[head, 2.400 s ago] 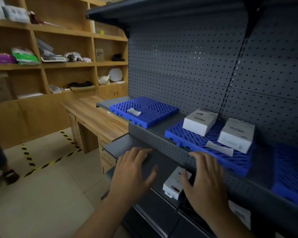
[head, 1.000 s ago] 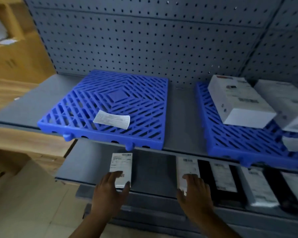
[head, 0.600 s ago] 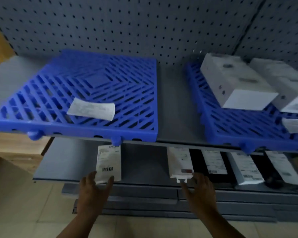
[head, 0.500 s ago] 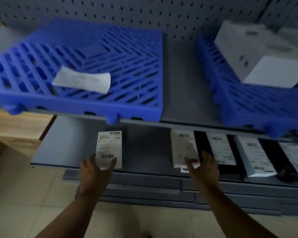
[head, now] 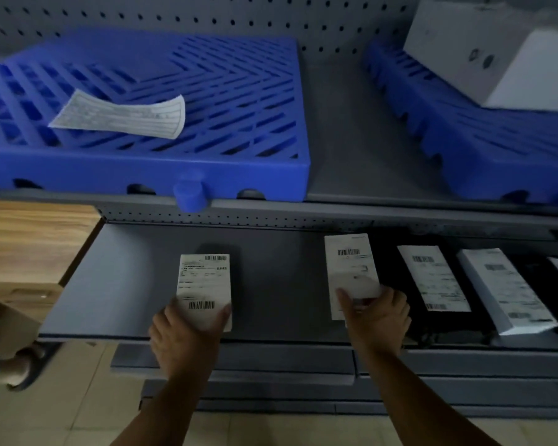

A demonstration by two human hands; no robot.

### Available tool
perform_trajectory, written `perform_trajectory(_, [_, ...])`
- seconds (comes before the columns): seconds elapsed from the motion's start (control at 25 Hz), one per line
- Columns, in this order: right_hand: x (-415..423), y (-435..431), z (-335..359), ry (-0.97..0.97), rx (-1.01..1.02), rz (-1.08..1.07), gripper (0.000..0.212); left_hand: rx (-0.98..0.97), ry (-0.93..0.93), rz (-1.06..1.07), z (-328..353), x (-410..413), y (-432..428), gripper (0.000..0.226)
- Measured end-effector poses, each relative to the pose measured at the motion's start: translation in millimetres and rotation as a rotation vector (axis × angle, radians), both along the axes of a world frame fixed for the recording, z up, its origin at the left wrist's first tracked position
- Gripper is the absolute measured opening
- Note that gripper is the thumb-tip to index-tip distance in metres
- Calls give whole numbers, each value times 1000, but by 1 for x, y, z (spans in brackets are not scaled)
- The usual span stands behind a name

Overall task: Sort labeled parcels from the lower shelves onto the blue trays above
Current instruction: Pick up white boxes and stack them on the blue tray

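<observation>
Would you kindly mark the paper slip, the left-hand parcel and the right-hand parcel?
paper slip [head: 123, 115]: head view, centre of sheet.
left-hand parcel [head: 204, 281]: head view, label middle.
right-hand parcel [head: 348, 260]: head view, upper label.

The left tray [head: 207, 169] and right tray [head: 464, 149] sit apart on the upper shelf [head: 335, 140], with the pegboard [head: 174, 14] behind. A slip [head: 120, 115] lies on the left tray toward 9 o'clock, and a box [head: 484, 53] on the right tray toward 12. Over the lower shelf [head: 116, 284], the left parcel [head: 205, 284] is at 6 o'clock of the left tray. The right parcel [head: 348, 265] is at its 3 o'clock, apart, and more parcels [head: 432, 278] are beyond at 3. The left hand [head: 184, 336] grips the left parcel's 6 o'clock end, and the right hand [head: 377, 320] the right parcel's. A desk [head: 29, 233] is at the shelf's 9 o'clock.
</observation>
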State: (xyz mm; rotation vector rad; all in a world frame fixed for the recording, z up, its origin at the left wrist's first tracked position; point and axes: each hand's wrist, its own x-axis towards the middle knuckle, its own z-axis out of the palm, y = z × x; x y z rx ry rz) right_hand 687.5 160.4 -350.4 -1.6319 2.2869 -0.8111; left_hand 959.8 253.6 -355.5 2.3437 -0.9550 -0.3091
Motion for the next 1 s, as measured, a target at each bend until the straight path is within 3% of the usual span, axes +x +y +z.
perform_trajectory(0.16, [8,-2,2,-352,-14,-14,81,-100,305,-64,10,8,-9,101])
perform_trajectory(0.24, [2,-4,6,-442,11,-57,77,-147,543,4,18,16,-10,94])
perform_trajectory(0.36, [-4,3,23,-478,14,-69,54,-251,780,18,40,15,-5,71])
perform_trajectory(0.44, [-7,17,38,-486,14,-83,43,-272,851,-52,58,3,4,58])
perform_trajectory(0.56, [-15,39,65,-502,22,-73,39,-289,925,-97,84,-16,19,55])
perform_trajectory(1.0, [-81,86,124,-659,1,11,29,-376,958,-105,128,-88,74,37])
